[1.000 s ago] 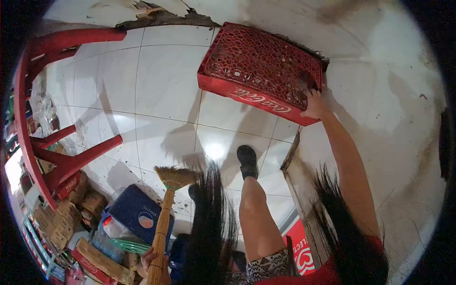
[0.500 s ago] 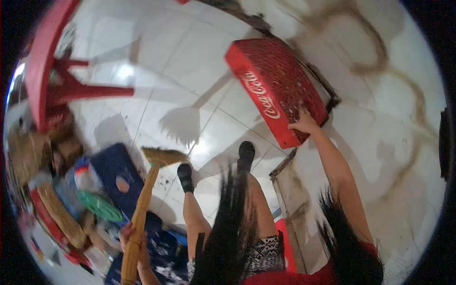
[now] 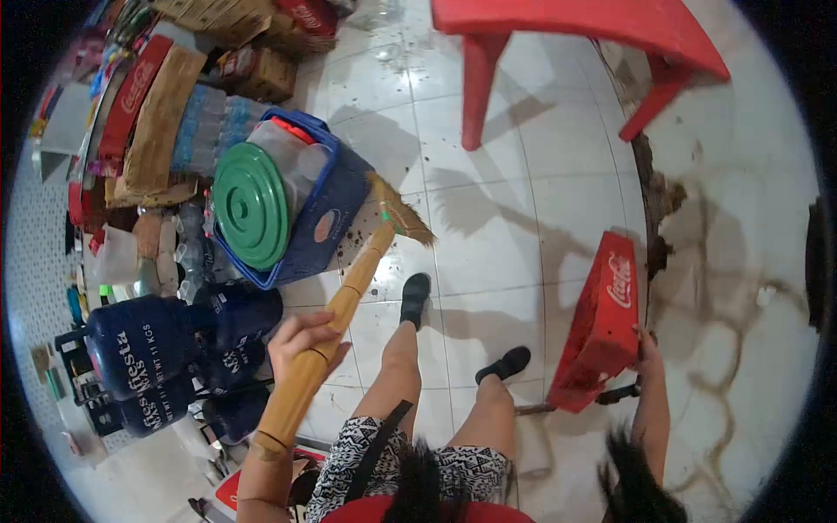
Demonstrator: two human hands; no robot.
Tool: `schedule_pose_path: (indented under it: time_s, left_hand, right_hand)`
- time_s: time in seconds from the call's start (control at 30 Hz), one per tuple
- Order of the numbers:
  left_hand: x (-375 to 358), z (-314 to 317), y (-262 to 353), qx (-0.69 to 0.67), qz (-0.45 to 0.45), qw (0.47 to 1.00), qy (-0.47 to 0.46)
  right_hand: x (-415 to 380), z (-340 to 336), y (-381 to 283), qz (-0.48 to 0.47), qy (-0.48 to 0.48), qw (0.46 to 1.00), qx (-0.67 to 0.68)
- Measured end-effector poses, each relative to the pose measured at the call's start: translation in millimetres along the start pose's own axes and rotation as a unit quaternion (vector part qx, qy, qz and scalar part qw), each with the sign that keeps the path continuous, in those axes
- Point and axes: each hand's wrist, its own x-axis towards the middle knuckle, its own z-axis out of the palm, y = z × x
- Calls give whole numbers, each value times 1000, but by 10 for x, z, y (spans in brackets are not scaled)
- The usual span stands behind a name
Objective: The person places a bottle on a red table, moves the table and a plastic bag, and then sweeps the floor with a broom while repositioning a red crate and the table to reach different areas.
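My left hand (image 3: 307, 342) is wrapped round the thick yellowish handle of a broom (image 3: 370, 257). The broom slants away from me, its straw bristles low over the tiles beside a blue tub (image 3: 347, 199). On the right, my right hand (image 3: 649, 353) grips the edge of a red Coca-Cola crate (image 3: 610, 327). The crate is tilted, its lettered side facing up and its open side turned left towards my legs. Part of my right hand is hidden behind the crate's edge.
A green lid (image 3: 253, 207) leans in the tub. Several blue gas cylinders (image 3: 144, 340) stand at left, near bottled water (image 3: 205, 131) and cardboard boxes (image 3: 257, 74). A red plastic table (image 3: 567, 24) stands ahead. Dark bits of dirt (image 3: 353, 240) lie on the tiles. A stained wall runs along the right.
My view has swung left, bringing the tub and cylinders further in. The crate has been turned and tipped in my right hand. My left hand has risen with the broom.
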Motion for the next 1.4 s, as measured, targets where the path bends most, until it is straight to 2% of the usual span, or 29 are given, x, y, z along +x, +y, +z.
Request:
schedule_pose_path:
  time_s: [0.03, 0.07, 0.1, 0.13, 0.17, 0.2, 0.27, 0.33, 0.37, 0.4, 0.47, 0.5, 0.53, 0.57, 0.6, 0.67, 0.73, 0.9, 1.07, 1.1, 1.13, 1.17, 1.2, 1.23, 1.27, 1.3, 1.33, 1.37, 1.4]
  left_hand:
    - [-21, -99, -153, -31, -50, 998, -32]
    - [-25, -198, -295, -62, -95, 992, -65]
    - [-11, -317, -442, -145, -199, 961, -123]
    - [1, -394, -606, -228, -294, 911, -179]
    - [-22, -382, -795, -11, -37, 979, -199]
    - [-75, -374, -1026, -12, 5, 979, -203]
    - [-175, -366, -1382, -21, 16, 981, -195]
    - [-280, -419, -1696, -15, -17, 982, -189]
    - [-357, -524, -1734, -80, -128, 969, -197]
    - [-818, -253, -2134, -179, -211, 946, -170]
    - [-1316, 42, -2622, -309, -287, 901, -98]
    - [-1138, -162, -2534, -314, -282, 902, -91]
    - [-829, -559, -2240, -148, -205, 958, -132]
    - [-644, -798, -2107, 25, -124, 978, -169]
    - [-858, -731, -2235, 23, -125, 978, -163]
    - [-1478, -451, -2533, 98, -189, 965, -151]
    - [-1438, -400, -2433, 106, -240, 961, -92]
    - [-1252, -245, -2200, 166, -296, 941, 2]
    - [-834, -52, -1871, 294, -305, 905, 38]
    - [-685, 19, -1863, 301, -327, 895, 43]
    - [-533, 60, -1815, 130, -438, 883, 106]
    - [-443, 67, -1691, -46, -534, 828, 166]
    - [-349, 67, -1529, -215, -610, 726, 234]
    - [-216, 67, -1443, 7, -604, 791, 100]
    - [-508, 429, -1475, -139, -730, 644, 182]
    - [-169, 242, -1309, 14, -700, 709, 82]
    - [-36, 203, -1248, 63, -674, 734, 56]
    - [215, 81, -1189, 87, -685, 724, 7]
    - [458, 5, -1138, 73, -718, 692, 17]
  right_hand:
    - [-24, 186, 8, 12, -63, 997, 40]
    - [-186, 540, -24, 29, -57, 997, 36]
    - [-291, 888, -20, 19, -99, 994, 41]
    - [-305, 1177, -35, 46, -72, 995, 51]
    - [-277, 1480, -32, 59, -57, 996, 46]
    - [-274, 1787, -63, 56, -61, 996, 23]
    - [-284, 2516, -143, 58, -82, 995, -20]
    - [6, 3011, -191, 75, -82, 992, -59]
    - [85, 3228, -185, 91, -65, 991, -78]
    - [-1, 3623, -263, 74, -73, 988, -118]
    - [4, 4226, -376, 28, -81, 982, -171]
    - [170, 4423, -397, 0, -79, 979, -185]
    - [350, 4602, -457, -6, -78, 979, -190]
    - [550, 4788, -538, -27, -84, 970, -225]
    - [645, 4970, -627, -47, -89, 960, -260]
    - [1, 5716, -965, -33, -141, 942, -302]
    - [437, 5957, -1196, -47, -162, 922, -349]
    - [26, 7016, -1847, -105, -102, 883, -446]
    - [22, 7915, -2290, -147, -153, 864, -456]
    - [102, 8126, -2409, -165, -148, 858, -463]
    - [263, 8296, -2521, -187, -172, 851, -460]
    - [435, 8396, -2591, -199, -191, 845, -459]
    - [662, 8526, -2713, -178, -168, 847, -471]
    - [908, 8669, -2833, -156, -149, 845, -489]
    - [1124, 8818, -2926, -143, -183, 847, -478]
    - [1038, 8900, -2928, -130, -218, 845, -471]
    - [1126, 9049, -2958, -125, -229, 847, -463]
    - [1430, 9277, -3067, -102, -194, 845, -488]
    - [1394, 9421, -3101, -132, -248, 828, -486]
